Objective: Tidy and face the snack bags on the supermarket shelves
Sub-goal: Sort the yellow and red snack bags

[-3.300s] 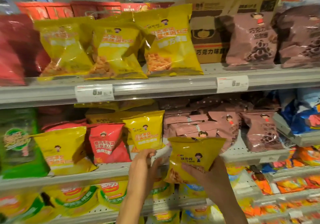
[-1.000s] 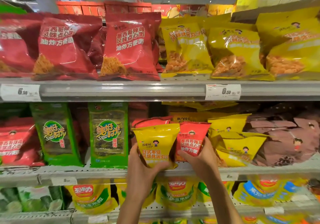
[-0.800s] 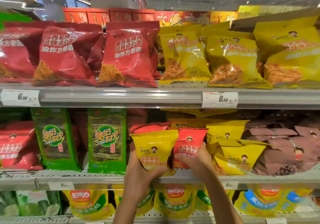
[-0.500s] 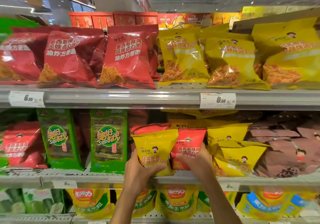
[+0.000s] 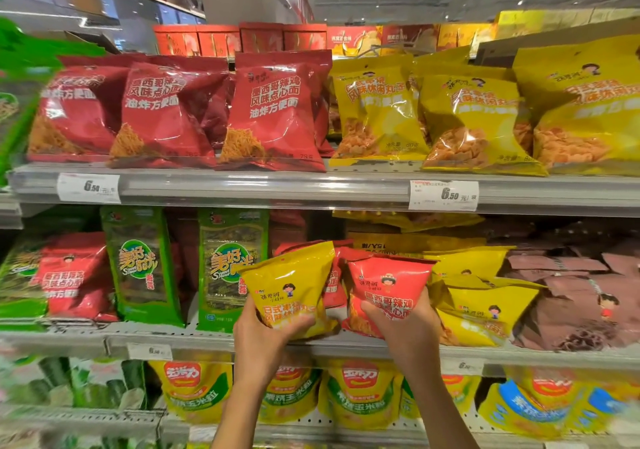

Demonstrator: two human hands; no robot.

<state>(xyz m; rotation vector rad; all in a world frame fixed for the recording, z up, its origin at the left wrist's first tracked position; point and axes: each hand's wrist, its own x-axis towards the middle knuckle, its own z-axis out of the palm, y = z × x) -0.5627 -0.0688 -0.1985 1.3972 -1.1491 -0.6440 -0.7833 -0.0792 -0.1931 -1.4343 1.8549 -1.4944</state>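
Two small bags in hand at middle shelf: left hand grips yellow bag, right hand grips red bag. Top shelf faced; middle row behind remains jumbled.

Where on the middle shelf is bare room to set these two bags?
Bare shelf shows only in the narrow gap between the two green seaweed packs. Right of the red bag, small yellow bags and brown bags crowd together.
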